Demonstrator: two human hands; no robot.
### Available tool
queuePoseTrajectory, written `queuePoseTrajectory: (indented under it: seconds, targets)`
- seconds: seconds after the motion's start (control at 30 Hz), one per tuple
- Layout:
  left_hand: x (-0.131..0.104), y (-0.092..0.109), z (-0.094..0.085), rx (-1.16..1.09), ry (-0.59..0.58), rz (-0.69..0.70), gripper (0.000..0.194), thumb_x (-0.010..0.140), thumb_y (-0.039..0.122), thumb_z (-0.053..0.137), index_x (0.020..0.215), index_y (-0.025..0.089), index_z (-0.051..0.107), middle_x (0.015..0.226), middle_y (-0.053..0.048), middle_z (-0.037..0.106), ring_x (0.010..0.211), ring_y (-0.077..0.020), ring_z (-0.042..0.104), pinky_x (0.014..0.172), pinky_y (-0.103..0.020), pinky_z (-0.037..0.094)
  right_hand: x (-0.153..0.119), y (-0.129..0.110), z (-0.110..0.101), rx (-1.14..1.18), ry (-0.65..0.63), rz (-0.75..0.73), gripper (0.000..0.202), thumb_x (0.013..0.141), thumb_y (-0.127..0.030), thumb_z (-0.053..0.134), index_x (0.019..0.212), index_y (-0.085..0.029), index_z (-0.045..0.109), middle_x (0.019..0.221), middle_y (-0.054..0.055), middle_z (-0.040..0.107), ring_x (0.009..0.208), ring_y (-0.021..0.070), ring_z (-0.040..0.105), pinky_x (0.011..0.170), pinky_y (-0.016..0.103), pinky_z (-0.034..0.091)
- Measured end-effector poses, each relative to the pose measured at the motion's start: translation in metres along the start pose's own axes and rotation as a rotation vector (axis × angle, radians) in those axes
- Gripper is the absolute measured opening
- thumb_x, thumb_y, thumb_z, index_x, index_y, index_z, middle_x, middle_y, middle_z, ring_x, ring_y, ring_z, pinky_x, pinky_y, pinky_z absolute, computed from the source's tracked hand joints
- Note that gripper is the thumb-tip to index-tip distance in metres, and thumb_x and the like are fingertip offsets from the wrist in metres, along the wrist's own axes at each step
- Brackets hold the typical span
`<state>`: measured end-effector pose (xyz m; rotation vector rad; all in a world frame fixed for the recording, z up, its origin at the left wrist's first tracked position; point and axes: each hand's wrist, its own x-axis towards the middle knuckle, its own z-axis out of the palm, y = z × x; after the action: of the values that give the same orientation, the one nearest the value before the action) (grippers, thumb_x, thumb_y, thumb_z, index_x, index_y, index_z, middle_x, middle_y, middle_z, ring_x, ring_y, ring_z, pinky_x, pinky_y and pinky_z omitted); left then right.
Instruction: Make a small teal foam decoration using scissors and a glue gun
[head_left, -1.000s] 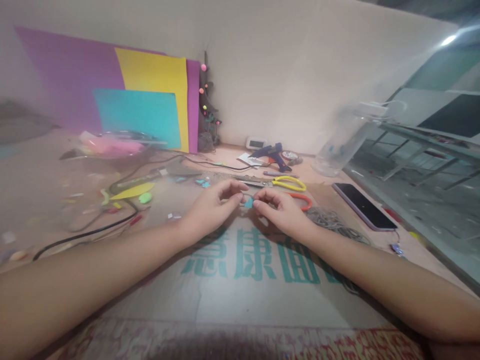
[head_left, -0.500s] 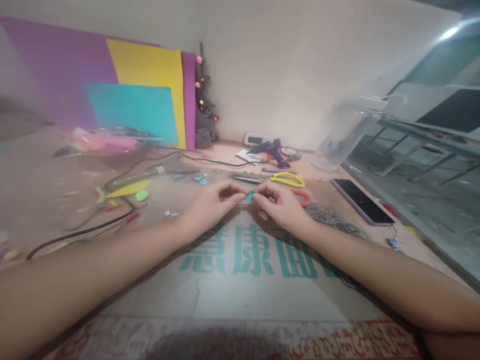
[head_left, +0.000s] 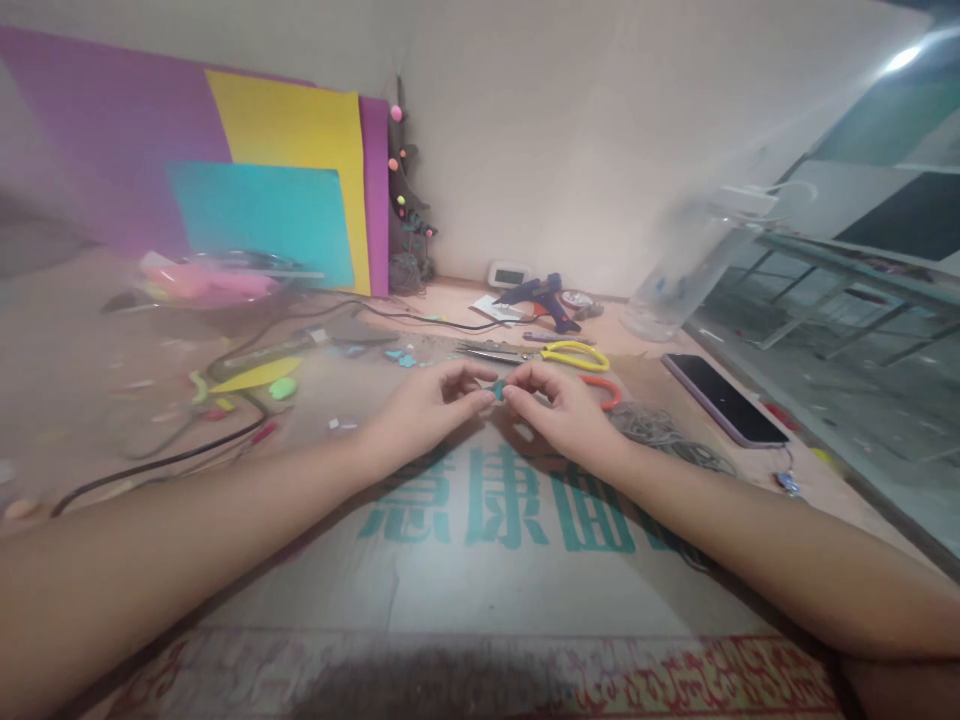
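One small teal piece point(head_left: 499, 390) at mid-view, above a pale board printed with green characters point(head_left: 504, 510), pinched between thumb and fingers of both left hand point(head_left: 435, 398) and right hand point(head_left: 561, 405). Just beyond, long-bladed scissors with yellow handles point(head_left: 540, 357) and an orange handle loop point(head_left: 615, 390) partly hidden by the right hand. Near that hand, tangled grey cord point(head_left: 667, 438); farther out, a dark-blue glue gun point(head_left: 551, 297) and a black-screened phone in a purple case point(head_left: 724, 402).

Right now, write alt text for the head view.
A person's left hand and right hand pinch a small teal piece over a sheet with green characters; yellow-handled scissors and a blue glue gun lie beyond, a phone to the right.
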<state>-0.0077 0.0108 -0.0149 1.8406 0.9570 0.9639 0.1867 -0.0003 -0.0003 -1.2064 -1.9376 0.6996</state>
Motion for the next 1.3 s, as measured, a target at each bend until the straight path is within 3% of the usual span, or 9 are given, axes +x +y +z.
queuePoseTrajectory:
  seconds: [0.33,0.53,0.8,1.03,1.3]
  targets:
    - [0.0006,0.0024,-0.0001,-0.006,-0.012,-0.059,0.021,0.085,0.035,0.060,0.083,0.015,0.065,0.072,-0.001,0.065,0.065,-0.0139,0.057,0.062,-0.025,0.043,-0.0005,0.0015,-0.0005,0.037,-0.030,-0.027,0.013,0.088,-0.031,0.057,0.083,-0.019,0.060,0.074,-0.001,0.063,0.067,0.0131,0.057,0.064,0.026,0.044]
    - [0.0008,0.0033,-0.0003,0.028,-0.006,-0.076,0.021,0.085,0.035,0.058,0.083,0.015,0.066,0.072,-0.002,0.066,0.066,-0.0144,0.057,0.060,-0.025,0.042,-0.0013,0.0038,-0.0009,0.187,-0.024,-0.012,0.019,0.092,-0.037,0.053,0.091,-0.018,0.060,0.072,-0.001,0.060,0.066,0.0131,0.057,0.064,0.026,0.046]
    - [-0.0040,0.0073,0.0021,0.116,0.008,-0.002,0.016,0.085,0.029,0.057,0.083,0.017,0.069,0.078,-0.002,0.070,0.072,-0.0157,0.061,0.067,-0.026,0.044,-0.0015,-0.0017,0.0021,0.117,-0.045,-0.002,0.016,0.086,-0.031,0.060,0.095,-0.019,0.060,0.077,0.001,0.065,0.068,0.0145,0.062,0.065,0.028,0.048]
    - [-0.0040,0.0068,0.0017,0.133,-0.018,0.039,0.018,0.087,0.031,0.058,0.084,0.017,0.069,0.079,-0.001,0.070,0.072,-0.0155,0.061,0.068,-0.026,0.045,-0.0005,-0.0001,0.0032,0.183,-0.056,0.022,0.009,0.087,-0.028,0.057,0.089,-0.019,0.058,0.072,0.000,0.065,0.066,0.0137,0.063,0.063,0.027,0.048]
    - [-0.0032,0.0088,0.0012,0.120,0.000,0.004,0.017,0.086,0.030,0.058,0.082,0.017,0.068,0.078,-0.002,0.070,0.070,-0.0152,0.060,0.066,-0.025,0.044,-0.0017,-0.0001,0.0014,0.262,-0.061,0.033,0.016,0.089,-0.036,0.058,0.089,-0.020,0.058,0.073,0.000,0.067,0.068,0.0141,0.065,0.067,0.028,0.051]
